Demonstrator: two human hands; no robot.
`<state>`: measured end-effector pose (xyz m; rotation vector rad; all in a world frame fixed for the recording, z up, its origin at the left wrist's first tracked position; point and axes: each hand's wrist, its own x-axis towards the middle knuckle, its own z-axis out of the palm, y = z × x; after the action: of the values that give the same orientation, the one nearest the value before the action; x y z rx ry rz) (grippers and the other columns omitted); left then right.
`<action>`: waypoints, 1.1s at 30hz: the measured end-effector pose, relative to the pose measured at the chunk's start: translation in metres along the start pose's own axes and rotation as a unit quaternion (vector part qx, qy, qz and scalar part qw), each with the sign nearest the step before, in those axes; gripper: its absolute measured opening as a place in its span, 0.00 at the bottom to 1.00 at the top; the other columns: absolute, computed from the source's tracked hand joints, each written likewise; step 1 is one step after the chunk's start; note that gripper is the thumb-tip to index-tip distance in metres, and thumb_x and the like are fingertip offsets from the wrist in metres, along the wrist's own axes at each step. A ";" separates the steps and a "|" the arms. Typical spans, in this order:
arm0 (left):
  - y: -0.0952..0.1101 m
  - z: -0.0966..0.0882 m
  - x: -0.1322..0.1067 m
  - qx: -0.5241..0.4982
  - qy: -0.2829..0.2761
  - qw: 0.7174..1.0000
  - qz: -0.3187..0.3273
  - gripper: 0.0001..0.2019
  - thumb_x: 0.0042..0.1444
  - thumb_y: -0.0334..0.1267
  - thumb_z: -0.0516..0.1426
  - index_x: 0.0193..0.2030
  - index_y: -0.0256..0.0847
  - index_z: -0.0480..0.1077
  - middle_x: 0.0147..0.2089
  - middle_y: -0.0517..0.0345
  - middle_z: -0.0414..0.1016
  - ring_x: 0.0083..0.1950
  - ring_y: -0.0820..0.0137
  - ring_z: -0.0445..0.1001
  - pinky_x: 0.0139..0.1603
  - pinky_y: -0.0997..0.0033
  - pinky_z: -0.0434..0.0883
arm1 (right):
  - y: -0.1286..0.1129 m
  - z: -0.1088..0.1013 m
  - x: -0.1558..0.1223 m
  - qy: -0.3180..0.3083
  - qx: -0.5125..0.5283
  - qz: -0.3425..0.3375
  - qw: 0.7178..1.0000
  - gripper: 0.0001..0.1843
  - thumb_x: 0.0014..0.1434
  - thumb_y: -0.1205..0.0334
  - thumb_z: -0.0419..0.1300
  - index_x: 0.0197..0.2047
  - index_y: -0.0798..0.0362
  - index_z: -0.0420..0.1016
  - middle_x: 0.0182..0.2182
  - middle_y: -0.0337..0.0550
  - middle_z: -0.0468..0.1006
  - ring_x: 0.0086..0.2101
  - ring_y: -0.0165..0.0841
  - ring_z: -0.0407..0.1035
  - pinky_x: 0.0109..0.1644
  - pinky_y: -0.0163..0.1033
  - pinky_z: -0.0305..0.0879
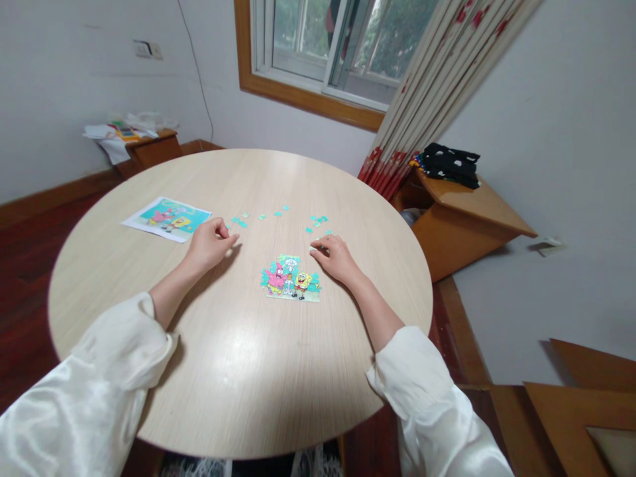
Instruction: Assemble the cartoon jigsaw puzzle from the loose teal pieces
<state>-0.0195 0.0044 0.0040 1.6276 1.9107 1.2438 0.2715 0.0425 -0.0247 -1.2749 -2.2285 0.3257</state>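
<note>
Item: partly joined jigsaw picture [291,279], thin, turquoise, pink and yellow, with a ragged outer edge; flat at the middle of the round, pale wood-grain bench [238,371].
Item: small turquoise interlocking loose pieces [242,224], scattered beyond it, far left to far right.
Item: white rectangular paper sheet with a colour print [171,218], far left, beside the left hand.
Item: left hand [211,245], fingers bent, thumb and forefinger narrowly apart; nothing visible in it, though a hidden piece cannot be ruled out.
Item: right hand [334,257], narrow pinch, just right of the joined picture; pale speck at the fingertips, whether a piece cannot tell.
Risks, judged: knuckles sweeping nearby loose pieces aside; sideways pressure splitting the ragged edge; similar turquoise colouring inviting a wrong fit; loose white satin sleeves [106,358] dragging pieces.
</note>
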 end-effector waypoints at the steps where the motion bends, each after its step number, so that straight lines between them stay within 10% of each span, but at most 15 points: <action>1: -0.001 0.000 0.000 0.001 0.000 1.000 0.002 0.14 0.42 0.33 0.59 0.17 0.43 0.55 0.18 0.66 0.58 0.24 0.72 0.60 0.28 0.72 0.57 | -0.001 0.000 0.000 0.001 -0.005 0.005 1.000 0.07 0.57 0.62 0.61 0.39 0.53 0.78 0.35 0.46 0.77 0.40 0.37 0.67 0.49 0.45 0.60; 23: 0.003 0.001 -0.001 -0.007 -0.003 1.000 -0.001 0.15 0.43 0.31 0.60 0.17 0.42 0.56 0.17 0.67 0.58 0.23 0.74 0.59 0.28 0.72 0.58 | -0.012 -0.002 0.006 0.074 -0.075 -0.026 0.994 0.13 0.64 0.62 0.52 0.31 0.53 0.74 0.34 0.51 0.76 0.38 0.40 0.65 0.44 0.45 0.59; 33: 0.019 0.001 -0.013 -0.156 -0.113 0.981 -0.007 0.12 0.50 0.36 0.58 0.20 0.42 0.59 0.20 0.61 0.68 0.25 0.72 0.67 0.30 0.69 0.66 | -0.050 -0.001 -0.005 0.059 0.212 0.001 0.976 0.12 0.60 0.57 0.55 0.34 0.53 0.78 0.32 0.44 0.80 0.31 0.33 0.71 0.40 0.40 0.66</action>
<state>-0.0025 -0.0082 0.0147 1.5145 1.5041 1.2214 0.2382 0.0120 -0.0030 -1.0359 -1.9230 0.6679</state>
